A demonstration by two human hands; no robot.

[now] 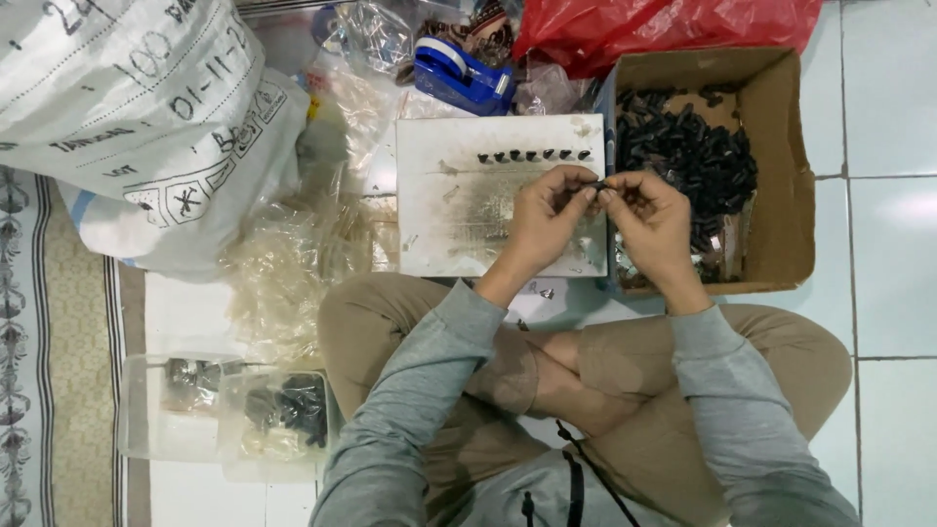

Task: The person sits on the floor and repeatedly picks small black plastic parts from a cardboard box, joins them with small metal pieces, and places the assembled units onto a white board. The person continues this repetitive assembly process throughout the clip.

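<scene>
Small black part point(596, 184) between both hands

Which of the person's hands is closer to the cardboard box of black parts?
Right. The right hand overlaps the cardboard box's left edge; the left hand is farther left, over the white board.

Sitting on a pale tiled floor point(893, 254), glossy, catching soft overhead light in 1 bright patch at the right. Lying along the left edge, a patterned mat point(44, 390) in beige with dark floral borders. Showing thin grout lines between the big square tiles. Looking evenly lit overall, no harsh shadows.
</scene>
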